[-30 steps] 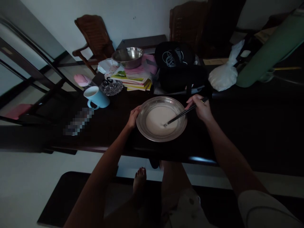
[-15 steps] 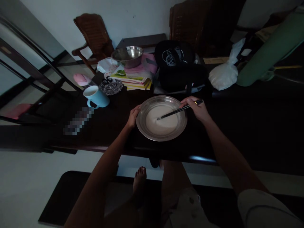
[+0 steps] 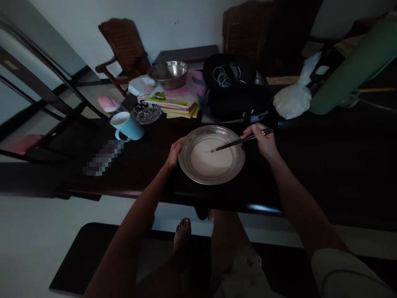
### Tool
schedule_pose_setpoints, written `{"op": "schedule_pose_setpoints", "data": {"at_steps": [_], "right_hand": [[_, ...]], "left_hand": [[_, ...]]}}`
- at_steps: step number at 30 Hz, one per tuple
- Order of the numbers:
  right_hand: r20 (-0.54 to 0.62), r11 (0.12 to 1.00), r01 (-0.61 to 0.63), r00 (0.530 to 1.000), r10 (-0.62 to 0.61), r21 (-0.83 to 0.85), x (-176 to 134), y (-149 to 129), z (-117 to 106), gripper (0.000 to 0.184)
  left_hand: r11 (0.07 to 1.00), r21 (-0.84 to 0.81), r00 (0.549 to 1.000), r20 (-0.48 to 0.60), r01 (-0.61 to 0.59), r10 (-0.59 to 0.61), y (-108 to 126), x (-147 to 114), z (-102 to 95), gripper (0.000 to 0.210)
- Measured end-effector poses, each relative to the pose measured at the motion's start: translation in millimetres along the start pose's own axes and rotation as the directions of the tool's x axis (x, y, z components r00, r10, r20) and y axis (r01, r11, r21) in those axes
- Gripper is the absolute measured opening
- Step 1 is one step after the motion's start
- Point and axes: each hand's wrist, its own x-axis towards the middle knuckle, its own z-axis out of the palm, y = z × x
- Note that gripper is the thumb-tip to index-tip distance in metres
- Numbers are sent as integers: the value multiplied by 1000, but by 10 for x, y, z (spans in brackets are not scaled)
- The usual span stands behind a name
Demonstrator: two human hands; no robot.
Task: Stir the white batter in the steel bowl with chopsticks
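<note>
A wide metal bowl [image 3: 211, 180] stands on the dark table close to its front edge. Off-white liquid [image 3: 211, 161] covers the bowl's bottom. My left hand [image 3: 176, 152] grips the bowl's left rim, its fingers partly hidden by the bowl. On the other side, my right hand [image 3: 263, 140] is closed around black chopsticks [image 3: 237, 142]. They slant down to the left over the bowl, and their tips dip into the liquid near its middle.
Behind the bowl lie a black case [image 3: 238, 101] and a stack of books [image 3: 180, 108] topped by a second metal bowl [image 3: 169, 78]. A blue mug [image 3: 132, 128] and glass ashtray [image 3: 146, 115] are left. A tied bag of white powder [image 3: 292, 101] and green roll [image 3: 344, 78] stand right.
My right hand has shifted a little to the right, drawing the chopsticks' tips right and slightly up through the liquid. My left hand keeps its place on the rim.
</note>
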Motion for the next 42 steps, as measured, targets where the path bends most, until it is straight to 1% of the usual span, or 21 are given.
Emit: {"op": "schedule_pose_setpoints", "data": {"at_steps": [2, 5, 7, 9, 11, 12, 14, 17, 18, 20, 22, 23, 26, 28, 30, 33, 34, 36, 38, 39, 42], "right_hand": [[-17, 999, -11, 1000, 12, 32, 6, 10, -9, 47], [61, 999, -29, 998, 28, 15, -5, 4, 12, 47], [86, 1000, -18, 996, 19, -20, -11, -8, 24, 46], [46, 999, -10, 999, 11, -32, -10, -13, 19, 46], [-6, 1000, -13, 1000, 13, -5, -6, -8, 9, 47], [-13, 1000, -18, 1000, 18, 14, -6, -6, 8, 47], [23, 999, -27, 999, 26, 29, -10, -9, 20, 47], [99, 1000, -20, 995, 22, -20, -18, -25, 39, 46], [94, 999, -16, 995, 19, -36, -17, -29, 35, 46], [33, 999, -10, 999, 11, -39, -8, -23, 11, 46], [-28, 1000, -9, 1000, 9, -15, 0, -6, -15, 47], [-33, 1000, -11, 999, 11, -1, 1, 3, -21, 48], [54, 1000, -16, 998, 16, 15, -12, 8, -2, 46], [105, 1000, -4, 994, 4, -2, -21, -3, 18, 43], [87, 1000, 14, 996, -13, -16, -21, -12, 19, 42], [9, 1000, 9, 1000, -9, 12, -12, -7, -4, 42], [4, 1000, 2, 1000, -2, 28, -12, -4, -7, 42], [37, 999, -7, 999, 6, 39, -17, -2, 1, 41], [85, 1000, 0, 996, -1, 12, -25, -6, 16, 40], [90, 1000, 6, 996, -5, -6, -26, -8, 20, 39], [27, 1000, 5, 1000, -5, -12, -19, -6, 12, 41]], "left_hand": [[1000, 4, 1000, 7, 8, -8, 6, -3, -3, 39], [1000, -1, 1000, 2, 15, -15, 7, -2, -4, 39], [1000, -7, 1000, -4, 14, -14, 1, 1, -4, 40], [1000, -12, 1000, -13, 11, -11, -7, 3, -5, 42], [1000, -16, 1000, -15, 18, -18, -13, 5, -6, 42], [1000, -17, 1000, -13, 22, -22, -14, 5, -7, 42], [1000, -15, 1000, -9, 26, -26, -13, 5, -6, 41], [1000, -14, 1000, -13, 7, -7, -5, 4, -2, 40], [1000, -13, 1000, -14, 2, -2, -2, 3, -2, 40], [1000, -7, 1000, -12, 2, -2, 2, 1, -3, 40], [1000, -7, 1000, -8, 11, -11, 2, 0, -7, 41], [1000, -12, 1000, -7, 19, -19, 0, 0, -9, 41], [999, -33, 1000, -3, 27, -27, -10, 3, -12, 42], [999, -32, 1000, -2, 8, -8, -16, 4, -11, 41], [1000, -17, 1000, -4, -15, 15, -17, 4, -8, 40], [1000, -9, 1000, -11, -6, 6, -14, 3, -6, 40], [1000, -11, 1000, -11, 4, -4, -14, 2, -7, 40], [1000, -19, 1000, -4, 16, -16, -17, 3, -9, 41], [999, -30, 1000, 6, 15, -15, -25, 6, -12, 41], [999, -35, 1000, 8, 14, -13, -30, 8, -13, 40], [999, -37, 1000, -3, 18, -18, -38, 11, -15, 40]]}}
